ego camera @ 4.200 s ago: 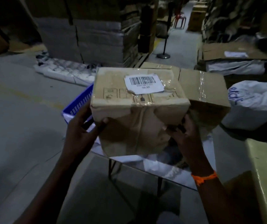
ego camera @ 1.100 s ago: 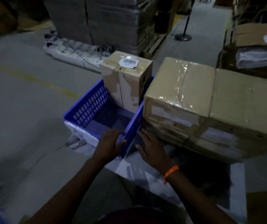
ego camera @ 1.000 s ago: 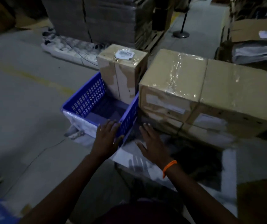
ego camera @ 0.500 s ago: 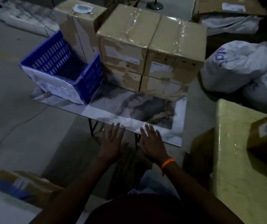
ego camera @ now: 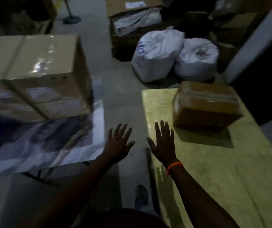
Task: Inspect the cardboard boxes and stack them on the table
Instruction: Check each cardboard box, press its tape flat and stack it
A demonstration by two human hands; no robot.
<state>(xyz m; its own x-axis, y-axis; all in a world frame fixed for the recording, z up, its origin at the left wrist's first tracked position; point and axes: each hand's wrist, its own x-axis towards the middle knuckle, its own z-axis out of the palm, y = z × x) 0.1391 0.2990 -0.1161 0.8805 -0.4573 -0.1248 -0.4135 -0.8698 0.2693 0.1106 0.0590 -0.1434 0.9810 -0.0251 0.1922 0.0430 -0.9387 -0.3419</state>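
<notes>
I count two hands, both spread flat with palms down and holding nothing: my left hand (ego camera: pixel 118 143) hangs over the strip of grey floor (ego camera: pixel 122 99) between two tables, and my right hand (ego camera: pixel 162 143), with an orange band (ego camera: pixel 174 166) on its wrist, is over the near edge of the yellow-green table (ego camera: pixel 214 170); whether it touches I cannot tell. One taped cardboard box (ego camera: pixel 206 106) sits on that table, just beyond and right of my right hand. Left of my left hand, on the marble-patterned table (ego camera: pixel 49 145), stands a stack of cardboard boxes (ego camera: pixel 38 74) in two tiers, too blurred to count. Well beyond both hands, two white sacks (ego camera: pixel 156 55) sit touching on the floor, contents hidden, and behind them one open carton (ego camera: pixel 132 14) holds white wrapping. The room is dim.
</notes>
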